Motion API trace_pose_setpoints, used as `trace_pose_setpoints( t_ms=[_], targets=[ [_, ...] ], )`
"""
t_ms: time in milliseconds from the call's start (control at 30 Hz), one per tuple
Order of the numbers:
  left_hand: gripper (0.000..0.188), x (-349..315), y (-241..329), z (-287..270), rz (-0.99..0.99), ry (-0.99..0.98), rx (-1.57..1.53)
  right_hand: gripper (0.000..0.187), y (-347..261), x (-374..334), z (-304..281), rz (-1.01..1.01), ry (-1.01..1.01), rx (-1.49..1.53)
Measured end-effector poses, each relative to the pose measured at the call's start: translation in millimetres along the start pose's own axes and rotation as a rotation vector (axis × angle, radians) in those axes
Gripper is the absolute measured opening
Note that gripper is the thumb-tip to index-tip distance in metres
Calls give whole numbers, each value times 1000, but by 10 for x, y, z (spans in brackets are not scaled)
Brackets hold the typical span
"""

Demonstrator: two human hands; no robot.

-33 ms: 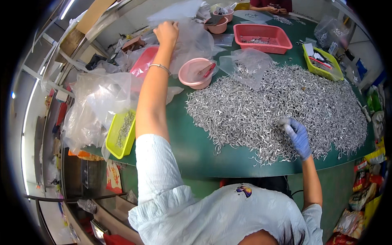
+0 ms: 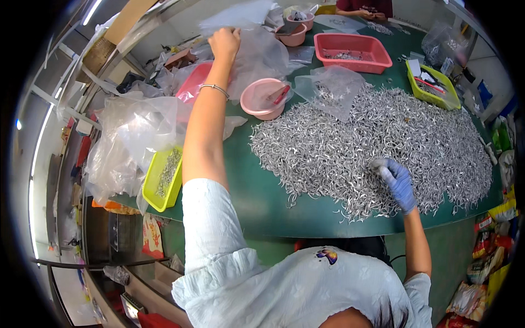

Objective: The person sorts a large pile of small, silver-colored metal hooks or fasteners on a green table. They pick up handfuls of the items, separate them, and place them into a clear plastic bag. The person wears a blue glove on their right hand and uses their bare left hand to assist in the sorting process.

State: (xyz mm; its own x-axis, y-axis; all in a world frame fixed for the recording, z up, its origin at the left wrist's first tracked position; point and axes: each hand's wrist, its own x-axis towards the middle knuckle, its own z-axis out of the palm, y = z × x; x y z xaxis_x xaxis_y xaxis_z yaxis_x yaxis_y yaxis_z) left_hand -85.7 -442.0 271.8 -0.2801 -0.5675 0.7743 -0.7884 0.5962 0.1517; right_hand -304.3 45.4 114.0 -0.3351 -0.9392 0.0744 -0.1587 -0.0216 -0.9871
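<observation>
My left hand (image 2: 225, 44), bare with a bracelet at the wrist, is stretched far forward over clear plastic bags (image 2: 262, 52). Its fingers are curled closed, and their tips are hidden, so what they hold cannot be seen. On the near right part of a large heap of small curved silver metal pieces (image 2: 322, 158) rests my right hand (image 2: 397, 180), in a blue-grey glove. Those fingers are bent together at the pieces; anything between them is too small to make out. A clear bag with some pieces (image 2: 333, 90) lies on the heap's far edge.
On the green table (image 2: 240, 202) stand a pink bowl with a red-handled tool (image 2: 262, 112), a red-pink tray (image 2: 377, 64), a yellow-green basket (image 2: 432, 101) and another yellow-green basket (image 2: 150, 188). Bulky plastic bags (image 2: 117, 145) fill the left. Across the table sits another person (image 2: 363, 6).
</observation>
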Motion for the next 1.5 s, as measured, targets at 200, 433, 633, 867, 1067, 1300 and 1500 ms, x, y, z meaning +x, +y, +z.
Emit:
trace_pose_setpoints(
  t_ms=[200, 433, 633, 867, 1067, 1300, 1500],
  targets=[
    [25, 304, 101, -100, -252, 165, -78, 28, 156, -16, 4, -117, -110, -230],
    [24, 613, 164, -84, -374, 287, -227, 23, 330, -68, -133, -17, -40, -109],
    [20, 688, 213, 213, -264, 206, -496, 23, 413, -17, -126, -53, -34, -200],
    [14, 807, 343, 659, -58, 397, -585, 21, 378, -33, -72, -87, -35, -239],
    [13, 589, -67, 974, -123, 481, -517, 20, 251, -5, 30, -148, -61, -278],
    [14, 156, -808, 899, -60, 453, -572, 20, 285, 12, 118, -190, -96, -331],
    [11, -730, -877, 673, -289, 559, -604, 19, 334, 3, 135, -200, -95, -366]
  ],
)
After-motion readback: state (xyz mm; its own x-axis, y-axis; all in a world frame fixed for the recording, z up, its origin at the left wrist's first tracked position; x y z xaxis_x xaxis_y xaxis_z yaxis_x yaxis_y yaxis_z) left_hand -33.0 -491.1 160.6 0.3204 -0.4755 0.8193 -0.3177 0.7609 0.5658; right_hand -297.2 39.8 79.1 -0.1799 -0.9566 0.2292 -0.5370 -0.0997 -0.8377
